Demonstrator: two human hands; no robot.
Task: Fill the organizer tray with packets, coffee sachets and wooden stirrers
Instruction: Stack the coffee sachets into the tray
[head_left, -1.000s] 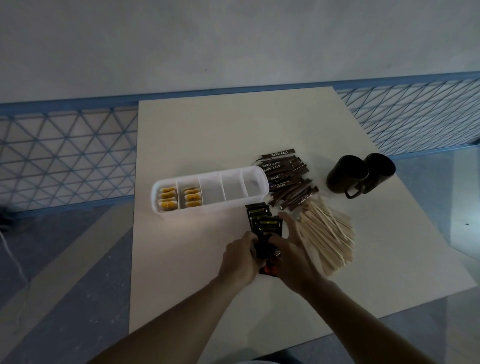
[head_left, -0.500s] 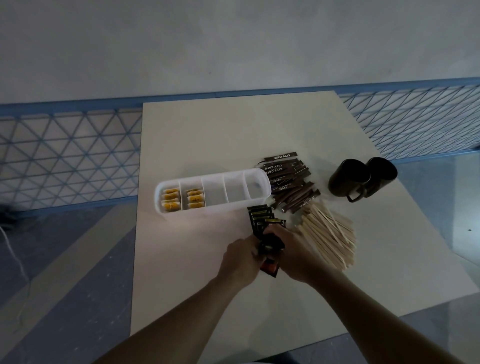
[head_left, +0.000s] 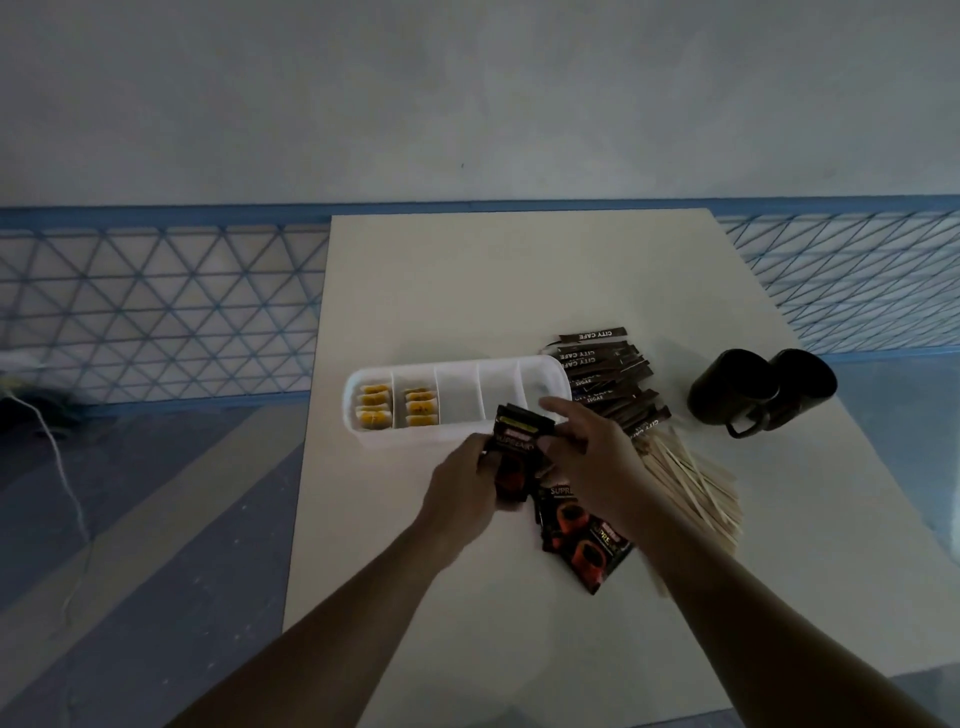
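Lower centre: loose sachets lie flat on the table, partly under the right forearm. Left hand grips the lower half of a coffee sachet stack, fingers curled round it. Right hand pinches its top right corner, other fingers loosely out. Stack long axis runs near-far, top end overlapping the organizer tray front wall. Wooden stirrers fan out right of the hands. Tray long axis runs left-right; yellow packets fill the two left compartments. Sugar sticks lie beyond, black mugs far right.
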